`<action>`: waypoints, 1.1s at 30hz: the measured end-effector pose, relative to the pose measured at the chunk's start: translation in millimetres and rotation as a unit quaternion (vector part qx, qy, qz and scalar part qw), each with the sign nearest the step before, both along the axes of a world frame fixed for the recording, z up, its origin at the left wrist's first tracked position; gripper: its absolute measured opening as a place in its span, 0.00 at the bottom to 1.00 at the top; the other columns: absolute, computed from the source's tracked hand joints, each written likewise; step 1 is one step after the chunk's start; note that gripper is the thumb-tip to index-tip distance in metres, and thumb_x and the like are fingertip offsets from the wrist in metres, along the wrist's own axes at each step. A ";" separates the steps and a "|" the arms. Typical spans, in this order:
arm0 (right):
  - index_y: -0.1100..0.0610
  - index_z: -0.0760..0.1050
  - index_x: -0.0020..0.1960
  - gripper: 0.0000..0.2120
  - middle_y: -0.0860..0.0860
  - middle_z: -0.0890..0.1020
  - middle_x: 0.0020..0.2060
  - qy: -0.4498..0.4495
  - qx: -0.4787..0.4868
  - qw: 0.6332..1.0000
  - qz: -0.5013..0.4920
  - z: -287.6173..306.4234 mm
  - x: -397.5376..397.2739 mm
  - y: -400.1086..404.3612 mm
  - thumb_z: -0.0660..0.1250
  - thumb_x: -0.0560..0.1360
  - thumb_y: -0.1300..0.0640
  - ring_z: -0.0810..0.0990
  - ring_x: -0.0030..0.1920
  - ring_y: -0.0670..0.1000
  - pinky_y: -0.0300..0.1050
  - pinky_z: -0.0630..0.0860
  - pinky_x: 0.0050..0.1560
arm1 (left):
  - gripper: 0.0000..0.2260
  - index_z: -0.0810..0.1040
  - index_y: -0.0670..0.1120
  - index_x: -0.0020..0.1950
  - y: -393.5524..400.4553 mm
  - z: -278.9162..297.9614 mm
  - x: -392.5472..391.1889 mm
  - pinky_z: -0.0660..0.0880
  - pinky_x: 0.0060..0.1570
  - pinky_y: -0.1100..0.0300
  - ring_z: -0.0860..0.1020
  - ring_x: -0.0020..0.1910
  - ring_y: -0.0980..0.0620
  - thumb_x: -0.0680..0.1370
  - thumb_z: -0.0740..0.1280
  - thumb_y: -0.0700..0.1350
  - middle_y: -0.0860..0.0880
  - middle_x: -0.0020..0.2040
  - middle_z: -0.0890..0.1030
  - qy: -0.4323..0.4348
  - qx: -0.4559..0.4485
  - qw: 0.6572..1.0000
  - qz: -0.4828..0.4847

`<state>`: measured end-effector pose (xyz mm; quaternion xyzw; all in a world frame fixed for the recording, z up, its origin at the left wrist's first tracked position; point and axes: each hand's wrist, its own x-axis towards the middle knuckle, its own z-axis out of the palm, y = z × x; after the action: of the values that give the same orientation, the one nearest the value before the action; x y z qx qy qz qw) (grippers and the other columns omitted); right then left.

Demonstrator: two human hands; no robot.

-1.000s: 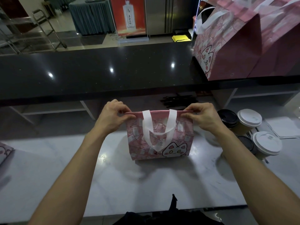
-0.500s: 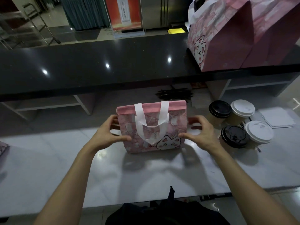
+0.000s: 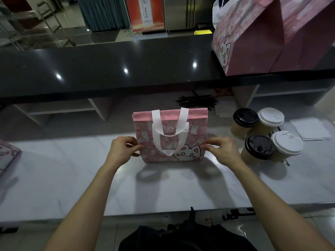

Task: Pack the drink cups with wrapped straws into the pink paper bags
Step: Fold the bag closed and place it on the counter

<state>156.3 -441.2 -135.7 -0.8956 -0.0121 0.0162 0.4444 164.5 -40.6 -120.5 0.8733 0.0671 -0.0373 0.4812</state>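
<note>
The pink bag (image 3: 170, 136) is standing upright on the white table (image 3: 72, 178), top folded shut. The left hand (image 3: 123, 151) and right hand (image 3: 223, 151) are each pinching a side edge with curled fingers. Lifting it, I'd be gripping evenly and staying well away from the four cups (image 3: 266, 134) on its right.

You're standing behind a drink shop's service surface (image 3: 72, 178). Lidded takeaway cups (image 3: 261, 131) at right, cat-print pink bags (image 3: 253, 42) upper right and a poster stand (image 3: 145, 13) at top show it.

Flat bag (image 3: 7, 156) cropped at left
</note>
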 end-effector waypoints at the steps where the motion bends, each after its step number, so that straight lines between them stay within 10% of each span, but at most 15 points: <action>1: 0.47 0.91 0.57 0.11 0.39 0.90 0.52 0.011 -0.004 1.000 0.009 3.8 1.4 -0.8 0.81 0.76 0.49 0.86 0.57 0.40 0.30 0.76 0.55 | 0.06 0.89 0.50 0.52 0.8 4.0 -0.1 0.87 0.42 0.58 0.90 0.47 0.47 0.77 0.82 0.43 0.54 0.47 0.90 0.006 0.002 1.000 -0.013; 7: 0.50 0.79 0.72 0.34 0.46 0.83 0.65 -0.091 0.001 0.996 0.000 58.9 24.8 -4.0 0.76 0.74 0.32 0.83 0.61 0.45 0.45 0.80 0.61 | 0.31 0.76 0.54 0.67 11.1 63.3 8.9 0.79 0.58 0.60 0.82 0.59 0.59 0.70 0.83 0.62 0.57 0.61 0.83 -0.056 0.055 0.997 -0.017; 12: 0.44 0.80 0.71 0.30 0.40 0.81 0.66 -0.111 -0.048 0.991 0.051 105.5 71.7 17.6 0.80 0.72 0.35 0.78 0.64 0.42 0.39 0.75 0.62 | 0.22 0.79 0.58 0.73 -13.4 110.4 43.9 0.77 0.65 0.54 0.78 0.67 0.55 0.80 0.77 0.54 0.57 0.69 0.81 -0.119 0.103 0.984 -0.087; 16: 0.37 0.85 0.46 0.06 0.35 0.86 0.42 -0.090 -0.109 0.986 0.087 107.0 90.5 24.4 0.82 0.73 0.42 0.83 0.48 0.37 0.43 0.84 0.50 | 0.07 0.87 0.61 0.55 -14.9 108.7 64.6 0.82 0.53 0.56 0.83 0.55 0.58 0.79 0.78 0.51 0.61 0.52 0.86 -0.086 0.175 0.973 -0.123; 19: 0.34 0.82 0.40 0.12 0.35 0.85 0.39 -0.118 -0.109 0.982 0.097 103.4 90.5 23.4 0.81 0.76 0.48 0.84 0.45 0.37 0.45 0.85 0.47 | 0.06 0.89 0.60 0.49 -9.5 102.4 68.7 0.85 0.52 0.58 0.84 0.48 0.63 0.78 0.80 0.48 0.63 0.44 0.86 -0.113 0.171 0.973 -0.108; 23: 0.36 0.84 0.45 0.05 0.36 0.85 0.41 -0.117 -0.119 0.979 0.118 107.5 88.0 21.1 0.75 0.76 0.37 0.83 0.46 0.35 0.41 0.81 0.46 | 0.06 0.86 0.63 0.52 -5.8 103.1 74.0 0.84 0.55 0.54 0.82 0.52 0.62 0.80 0.77 0.51 0.64 0.49 0.85 -0.105 0.213 0.960 -0.147; 26: 0.40 0.85 0.55 0.19 0.36 0.86 0.50 -0.143 -0.090 0.980 0.102 122.4 88.7 22.7 0.65 0.76 0.30 0.83 0.53 0.37 0.41 0.80 0.56 | 0.09 0.82 0.66 0.60 -9.9 118.0 77.7 0.78 0.57 0.60 0.79 0.59 0.65 0.80 0.70 0.59 0.67 0.57 0.82 -0.130 0.180 0.960 -0.168; 30: 0.43 0.84 0.63 0.33 0.37 0.85 0.56 -0.104 -0.126 0.974 0.160 143.7 94.0 57.7 0.72 0.68 0.22 0.82 0.57 0.39 0.39 0.79 0.57 | 0.21 0.83 0.63 0.65 -48.2 136.0 85.2 0.76 0.58 0.65 0.79 0.60 0.67 0.76 0.73 0.69 0.66 0.59 0.83 -0.132 0.199 0.943 -0.232; 33: 0.41 0.86 0.53 0.21 0.39 0.85 0.48 -0.050 -0.242 0.946 0.211 142.5 99.0 81.1 0.80 0.66 0.30 0.82 0.50 0.42 0.43 0.80 0.46 | 0.15 0.86 0.60 0.57 -72.6 134.7 91.8 0.80 0.52 0.60 0.81 0.52 0.64 0.74 0.81 0.62 0.62 0.51 0.85 -0.097 0.291 0.909 -0.283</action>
<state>255.3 -360.2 6.8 -0.9527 -0.2192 0.0671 0.1996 256.2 -113.2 14.2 0.9561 -0.2221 -0.0659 0.1794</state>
